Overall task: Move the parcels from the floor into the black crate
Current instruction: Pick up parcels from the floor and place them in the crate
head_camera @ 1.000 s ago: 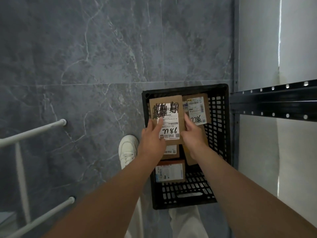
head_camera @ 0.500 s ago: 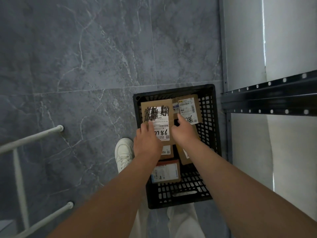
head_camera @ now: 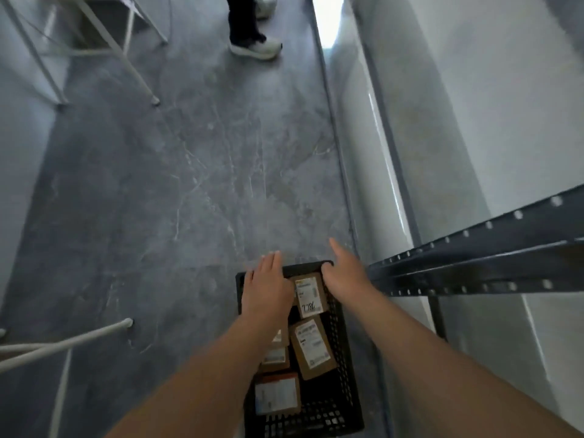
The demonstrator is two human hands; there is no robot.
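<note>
Both my hands are open and hold nothing. My left hand (head_camera: pixel 267 290) is flat, palm down, fingers straight, over the far left corner of the black crate (head_camera: pixel 346 368). My right hand (head_camera: pixel 343 275) reaches over the far right corner, its fingers stretched forward past the rim. I cannot tell whether either hand touches the crate.

The crate stands on the grey marbled floor (head_camera: pixel 189 184), just beside the dark metal shelf rail (head_camera: pixel 474 263) on my right, and a pale wall (head_camera: pixel 474 105) runs along that side.

Brown cardboard parcels lie flat inside the crate, labels up. The parcel with the handwritten number (head_camera: pixel 309 295) sits at the far end, between my two hands. Nearer to me, the tilted parcel (head_camera: pixel 313 350) lies askew by the right wall. The small parcel (head_camera: pixel 275 355) is partly hidden under my left forearm. The nearest parcel (head_camera: pixel 277 395) lies along the left side, and bare black grid shows at the crate's near end.

White tube legs (head_camera: pixel 63 343) stand on the floor to my left. Far ahead are another person's dark trouser legs and a white shoe (head_camera: pixel 257 47).
</note>
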